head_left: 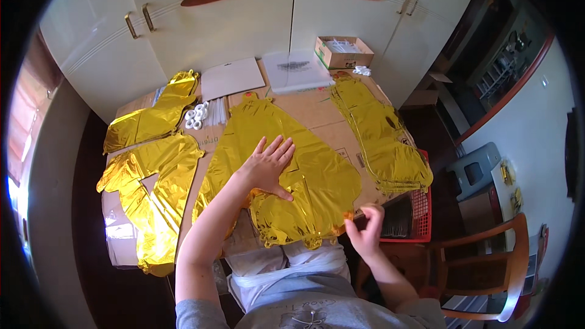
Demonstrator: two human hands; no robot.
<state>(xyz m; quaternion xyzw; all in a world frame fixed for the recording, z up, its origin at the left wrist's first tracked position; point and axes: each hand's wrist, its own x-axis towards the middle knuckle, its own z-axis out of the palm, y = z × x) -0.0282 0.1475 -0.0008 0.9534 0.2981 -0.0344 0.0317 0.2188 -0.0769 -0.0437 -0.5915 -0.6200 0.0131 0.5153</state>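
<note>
A large flat gold foil balloon lies on the cardboard-covered table in front of me. My left hand presses flat on its middle, fingers spread. My right hand pinches the balloon's lower right edge near the table's front corner. A second crumpled gold foil layer shows beneath it at the front edge.
Gold foil balloons lie at the left, the back left and in a stack at the right. White rolls, flat sheets and a small open cardboard box sit at the back. A red basket and wooden chair stand at the right.
</note>
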